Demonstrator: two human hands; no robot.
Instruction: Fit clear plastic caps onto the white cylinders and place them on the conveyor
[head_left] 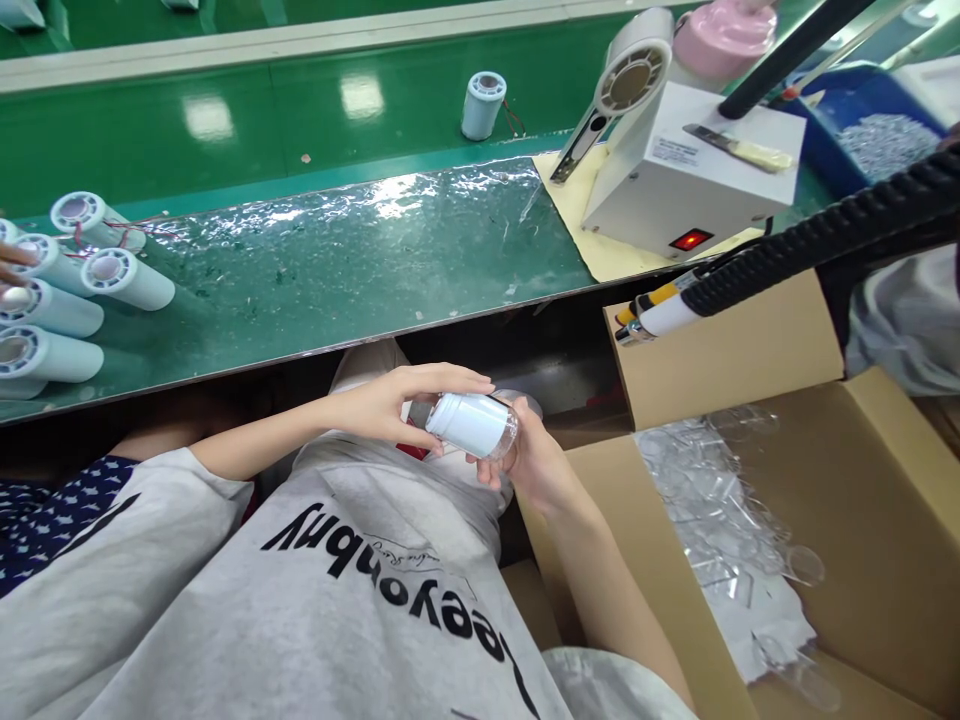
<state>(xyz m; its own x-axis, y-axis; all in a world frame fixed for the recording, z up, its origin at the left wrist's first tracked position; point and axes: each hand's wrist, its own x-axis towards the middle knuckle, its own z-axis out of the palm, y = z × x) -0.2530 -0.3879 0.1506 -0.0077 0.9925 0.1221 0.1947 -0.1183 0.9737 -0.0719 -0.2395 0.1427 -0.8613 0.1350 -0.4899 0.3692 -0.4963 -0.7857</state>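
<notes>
Above my lap, a light blue cylindrical housing (471, 424) lies tilted between my hands. My left hand (401, 400) grips its left end, thumb below and fingers stretched along the upper side. At the other end, my right hand (534, 455) is wrapped around a clear plastic cover (510, 437) fitted over the housing. Part of the right hand's fingers is hidden behind it. To the lower right, an open cardboard box (862, 510) holds many clear plastic pieces (705, 510).
Several light blue housings (131, 278) lie at the bench's left, where another person's fingers (13, 262) reach in. One housing (482, 106) stands farther back. At right are a white machine (694, 170), a handheld fan (634, 75), a black hose (817, 235) and a blue bin (840, 170).
</notes>
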